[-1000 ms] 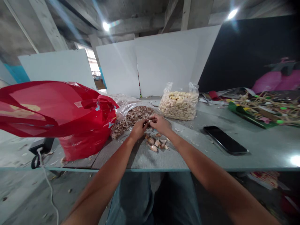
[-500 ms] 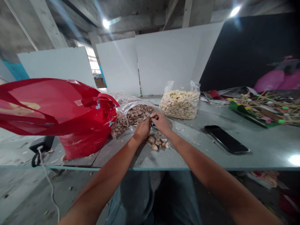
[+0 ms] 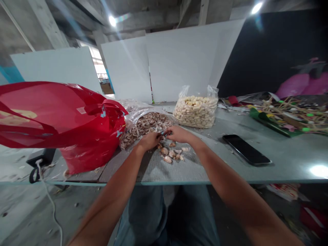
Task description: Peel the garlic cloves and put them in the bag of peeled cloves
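My left hand [image 3: 150, 140] is closed, its fingertips pinched near the skin pile; what they hold is too small to make out. Facing it, my right hand [image 3: 178, 134] has its fingers bent together in a pinch. A small blue item [image 3: 162, 133] shows between the fingertips of both hands, its kind unclear. Just below the hands, several unpeeled garlic cloves [image 3: 167, 159] lie loose on the table. Behind my left hand, a heap of dry garlic skins [image 3: 153, 121] spills from a clear plastic bag [image 3: 133, 116].
A clear bag of peeled garlic cloves [image 3: 196, 112] stands behind the right hand. To the left is a large red bag [image 3: 89, 153] beside a black adapter [image 3: 42, 157] with a white cable. A phone [image 3: 244, 149] and a heap of thin sticks [image 3: 289, 112] occupy the right.
My hands have moved slightly apart, the right fingers now pointing more to the left. The blue item shows higher between the fingertips. The camera view has shifted a little.
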Tool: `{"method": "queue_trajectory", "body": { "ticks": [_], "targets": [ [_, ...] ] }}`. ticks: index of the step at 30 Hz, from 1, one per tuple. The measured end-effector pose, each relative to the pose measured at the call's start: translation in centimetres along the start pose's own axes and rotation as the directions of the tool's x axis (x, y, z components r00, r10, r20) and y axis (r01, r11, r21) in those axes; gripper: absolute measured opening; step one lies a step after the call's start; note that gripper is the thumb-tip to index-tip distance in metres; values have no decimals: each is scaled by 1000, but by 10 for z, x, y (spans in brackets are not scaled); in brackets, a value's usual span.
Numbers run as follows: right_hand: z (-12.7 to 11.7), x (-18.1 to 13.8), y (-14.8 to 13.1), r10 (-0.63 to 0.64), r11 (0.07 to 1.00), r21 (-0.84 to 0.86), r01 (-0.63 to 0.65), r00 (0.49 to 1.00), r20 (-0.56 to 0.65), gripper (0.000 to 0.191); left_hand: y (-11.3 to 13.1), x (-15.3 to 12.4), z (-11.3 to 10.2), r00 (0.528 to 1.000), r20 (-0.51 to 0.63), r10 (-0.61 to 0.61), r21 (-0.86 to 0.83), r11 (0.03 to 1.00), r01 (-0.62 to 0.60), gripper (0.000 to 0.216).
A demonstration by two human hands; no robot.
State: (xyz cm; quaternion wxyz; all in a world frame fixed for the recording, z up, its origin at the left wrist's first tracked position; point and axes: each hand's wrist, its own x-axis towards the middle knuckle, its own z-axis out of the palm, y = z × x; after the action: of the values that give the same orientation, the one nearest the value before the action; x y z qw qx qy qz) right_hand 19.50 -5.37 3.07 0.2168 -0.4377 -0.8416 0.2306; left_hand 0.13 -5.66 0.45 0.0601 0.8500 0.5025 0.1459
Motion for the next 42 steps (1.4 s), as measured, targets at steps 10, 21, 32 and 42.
{"method": "queue_trajectory", "body": {
  "ticks": [10, 21, 32, 42],
  "targets": [
    [-2, 2, 5, -25, 993, -114, 16, 997, -71, 26, -12, -6, -16, 995, 67, 69, -341, 939, -42, 38],
    [18, 6, 5, 65, 997, -31, -69, 989, -132, 25, -11, -10, -21, 962, 257, 94, -383, 923, 13, 32],
    [33, 17, 12, 84, 902, 431, -2, 982, -170, 25, -15, 0, -4, 976, -216, 33, -320, 942, -103, 30],
    [38, 22, 14, 137, 853, 523, 5, 963, -232, 21, -8, -1, -1, 925, -378, -51, -256, 965, -51, 32]
  ]
}}
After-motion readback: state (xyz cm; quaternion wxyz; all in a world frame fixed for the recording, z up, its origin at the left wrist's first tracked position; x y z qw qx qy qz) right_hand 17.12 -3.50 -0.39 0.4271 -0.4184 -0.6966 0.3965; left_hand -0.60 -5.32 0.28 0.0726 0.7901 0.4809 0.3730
